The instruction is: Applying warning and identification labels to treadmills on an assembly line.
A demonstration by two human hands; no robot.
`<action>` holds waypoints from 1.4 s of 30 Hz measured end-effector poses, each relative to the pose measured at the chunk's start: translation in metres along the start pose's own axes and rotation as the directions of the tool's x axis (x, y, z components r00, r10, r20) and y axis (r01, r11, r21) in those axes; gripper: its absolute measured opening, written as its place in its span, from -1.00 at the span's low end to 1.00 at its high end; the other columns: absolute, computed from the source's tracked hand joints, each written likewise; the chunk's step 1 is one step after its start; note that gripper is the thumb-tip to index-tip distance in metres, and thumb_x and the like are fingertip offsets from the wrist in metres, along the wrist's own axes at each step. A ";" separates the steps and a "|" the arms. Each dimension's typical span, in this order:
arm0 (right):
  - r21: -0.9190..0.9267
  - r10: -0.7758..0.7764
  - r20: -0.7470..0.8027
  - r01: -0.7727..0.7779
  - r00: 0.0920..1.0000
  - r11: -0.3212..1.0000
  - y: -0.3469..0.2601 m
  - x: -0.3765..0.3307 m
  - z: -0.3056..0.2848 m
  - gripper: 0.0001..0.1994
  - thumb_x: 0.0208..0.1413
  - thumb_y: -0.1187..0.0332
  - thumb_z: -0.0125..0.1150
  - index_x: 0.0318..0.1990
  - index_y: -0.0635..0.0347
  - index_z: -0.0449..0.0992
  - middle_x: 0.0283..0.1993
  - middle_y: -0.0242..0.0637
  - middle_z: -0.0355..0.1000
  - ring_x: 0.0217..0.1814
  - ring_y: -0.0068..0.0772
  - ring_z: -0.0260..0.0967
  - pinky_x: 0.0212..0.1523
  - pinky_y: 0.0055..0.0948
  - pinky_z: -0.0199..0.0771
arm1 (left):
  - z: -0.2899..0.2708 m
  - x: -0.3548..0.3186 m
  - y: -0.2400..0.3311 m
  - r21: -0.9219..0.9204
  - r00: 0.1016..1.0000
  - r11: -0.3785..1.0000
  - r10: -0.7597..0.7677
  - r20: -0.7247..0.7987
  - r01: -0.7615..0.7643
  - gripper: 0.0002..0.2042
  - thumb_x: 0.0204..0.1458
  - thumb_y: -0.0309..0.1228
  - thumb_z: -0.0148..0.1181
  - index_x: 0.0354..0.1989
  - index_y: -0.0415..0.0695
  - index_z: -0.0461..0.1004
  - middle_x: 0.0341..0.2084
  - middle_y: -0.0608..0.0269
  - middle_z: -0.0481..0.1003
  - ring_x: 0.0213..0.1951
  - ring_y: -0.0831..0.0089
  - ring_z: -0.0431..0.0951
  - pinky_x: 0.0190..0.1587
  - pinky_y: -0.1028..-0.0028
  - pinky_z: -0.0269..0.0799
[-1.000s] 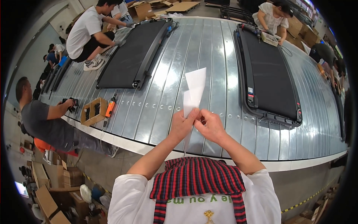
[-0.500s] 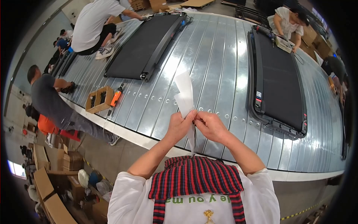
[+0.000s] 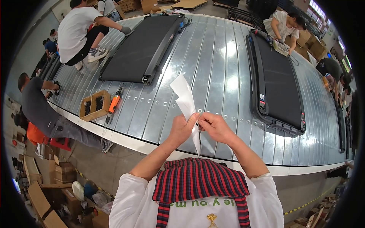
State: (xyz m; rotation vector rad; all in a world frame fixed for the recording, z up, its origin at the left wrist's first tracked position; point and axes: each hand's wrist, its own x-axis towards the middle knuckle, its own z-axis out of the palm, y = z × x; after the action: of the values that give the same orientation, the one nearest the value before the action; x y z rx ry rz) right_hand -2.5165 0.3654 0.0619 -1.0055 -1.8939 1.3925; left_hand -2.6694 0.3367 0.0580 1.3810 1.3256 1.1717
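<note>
Both of my hands are closed in front of my chest, above the slatted metal surface. My left hand (image 3: pixel 184 126) grips a creased white sheet (image 3: pixel 184 95) between thumb and fingers. The sheet rises beyond the hand in two angled flaps, and a narrow end hangs down below it. Right beside it, my right hand (image 3: pixel 215 127) pinches at the sheet's edge; a thin dark thing shows just under those fingers, too small to name. Farther off lie two black treadmill decks: one (image 3: pixel 138 49) to the left, the other (image 3: pixel 279 76) to the right.
On the slatted metal conveyor (image 3: pixel 213 49), at left, stand a wooden box of small dark parts (image 3: pixel 95 105) and an orange power tool (image 3: pixel 114 102). Several co-workers surround it; one in a white shirt (image 3: pixel 78 32) sits by the left deck. Cardboard boxes (image 3: pixel 64 173) crowd the floor at lower left.
The view has shifted a little, moving the decks and box leftward in it. My hands keep their hold on the sheet, whose upper flap now leans farther left.
</note>
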 end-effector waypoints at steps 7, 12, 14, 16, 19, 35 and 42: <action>-0.023 0.020 -0.134 -0.024 0.991 0.999 -0.008 0.018 0.032 -0.87 0.05 0.41 -0.05 -0.43 0.31 0.32 -0.58 -0.23 0.33 -0.54 -0.46 0.26 -0.48 -0.46 0.27 | -0.032 0.009 -0.020 0.017 0.993 0.993 0.114 0.033 -0.114 -0.64 0.09 -0.18 -0.06 -0.45 -0.30 0.43 -0.67 0.16 0.41 -0.59 0.49 0.37 -0.52 0.44 0.27; -0.225 -0.054 -0.233 0.000 0.971 0.974 -0.016 0.028 0.044 -0.88 0.05 0.42 -0.03 -0.39 0.31 0.36 -0.56 -0.19 0.36 -0.58 -0.41 0.27 -0.51 -0.44 0.27 | -0.046 0.017 -0.023 0.041 0.994 0.994 0.101 0.041 -0.103 -0.64 0.09 -0.18 -0.06 -0.47 -0.30 0.41 -0.69 0.16 0.39 -0.61 0.47 0.36 -0.53 0.44 0.26; -0.178 -0.020 -0.251 -0.026 0.968 0.984 -0.012 0.031 0.046 -0.88 0.04 0.42 0.00 -0.38 0.31 0.36 -0.55 -0.20 0.37 -0.56 -0.43 0.29 -0.51 -0.46 0.28 | -0.049 0.021 -0.026 0.006 0.992 0.994 0.104 0.070 -0.105 -0.64 0.10 -0.18 -0.07 -0.46 -0.30 0.40 -0.70 0.18 0.37 -0.60 0.51 0.35 -0.53 0.44 0.27; -0.129 0.016 -0.270 -0.053 0.963 0.990 -0.011 0.032 0.050 -0.88 0.04 0.42 0.02 -0.37 0.31 0.37 -0.55 -0.21 0.38 -0.55 -0.44 0.30 -0.51 -0.48 0.29 | -0.053 0.027 -0.029 -0.023 0.993 0.997 0.076 0.092 -0.074 -0.64 0.09 -0.18 -0.06 -0.46 -0.30 0.40 -0.70 0.20 0.37 -0.60 0.53 0.35 -0.53 0.45 0.26; -0.029 0.006 -0.323 -0.016 0.946 0.999 -0.011 0.036 0.056 -0.88 0.03 0.43 0.05 -0.36 0.33 0.38 -0.54 -0.27 0.39 -0.52 -0.53 0.33 -0.49 -0.53 0.33 | -0.057 0.035 -0.028 -0.070 0.990 0.997 0.048 0.131 -0.039 -0.65 0.08 -0.19 -0.04 -0.47 -0.30 0.41 -0.70 0.23 0.38 -0.59 0.56 0.35 -0.53 0.46 0.27; 0.190 -0.023 -0.748 0.247 0.663 0.950 -0.025 0.043 0.021 -0.89 0.08 0.40 0.00 -0.34 0.25 0.38 -0.47 -0.34 0.38 -0.48 -0.57 0.34 -0.44 -0.54 0.40 | -0.096 0.056 -0.054 -0.185 0.994 0.982 0.012 -0.111 -0.032 -0.70 0.01 -0.27 0.06 -0.33 -0.33 0.46 -0.52 0.19 0.50 -0.44 0.55 0.47 -0.39 0.50 0.35; -0.617 -0.623 -0.077 0.454 0.778 0.643 -0.049 0.030 0.064 -0.80 -0.12 0.45 0.17 -0.28 0.21 0.39 -0.36 -0.24 0.39 -0.46 -0.26 0.36 -0.45 -0.44 0.38 | -0.069 0.035 -0.045 -0.091 0.970 0.966 0.240 -0.039 -0.243 -0.82 -0.03 -0.42 0.08 -0.31 -0.27 0.46 -0.55 0.29 0.49 -0.47 0.66 0.41 -0.42 0.57 0.34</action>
State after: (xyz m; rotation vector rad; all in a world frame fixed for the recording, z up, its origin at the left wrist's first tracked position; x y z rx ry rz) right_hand -2.5955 0.3489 0.0904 -0.7162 -2.1754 0.2918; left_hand -2.7454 0.3734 0.0280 1.4917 1.1263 1.4018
